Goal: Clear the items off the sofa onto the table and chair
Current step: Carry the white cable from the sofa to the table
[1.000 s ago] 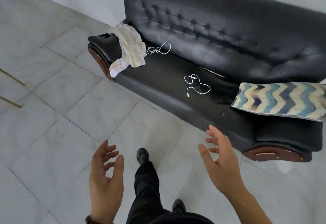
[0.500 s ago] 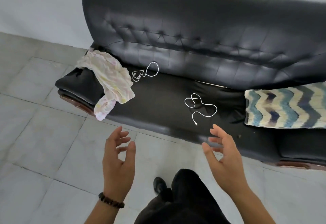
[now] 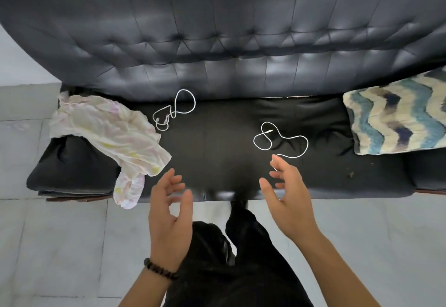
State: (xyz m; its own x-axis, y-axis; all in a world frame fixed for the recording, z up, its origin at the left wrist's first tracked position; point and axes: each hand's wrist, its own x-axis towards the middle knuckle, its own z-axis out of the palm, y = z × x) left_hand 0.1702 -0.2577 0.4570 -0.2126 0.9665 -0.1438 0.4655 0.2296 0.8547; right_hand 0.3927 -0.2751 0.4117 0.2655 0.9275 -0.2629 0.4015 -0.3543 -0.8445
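Note:
A black leather sofa (image 3: 222,152) fills the view. On its left arm lies a crumpled pale cloth (image 3: 108,132), one end hanging over the front edge. A white cable (image 3: 176,111) is coiled near the backrest, just right of the cloth. A second white cable (image 3: 282,140) loops on the seat, right of centre. A zigzag blue and cream cushion (image 3: 395,118) rests at the right end. My left hand (image 3: 169,217) hovers open at the seat's front edge. My right hand (image 3: 287,198) is open too, its fingertips just below the second cable's end, holding nothing.
Grey tiled floor (image 3: 60,246) runs in front of the sofa and to its left. My dark-trousered legs and a shoe (image 3: 239,205) stand against the sofa's front. A few dark crumbs (image 3: 350,174) lie on the seat near the cushion. A white wall is behind the sofa.
I have stepped up close to the sofa and now look straight down on the seat. Both open hands have come forward over its front edge, the right one nearing the second cable.

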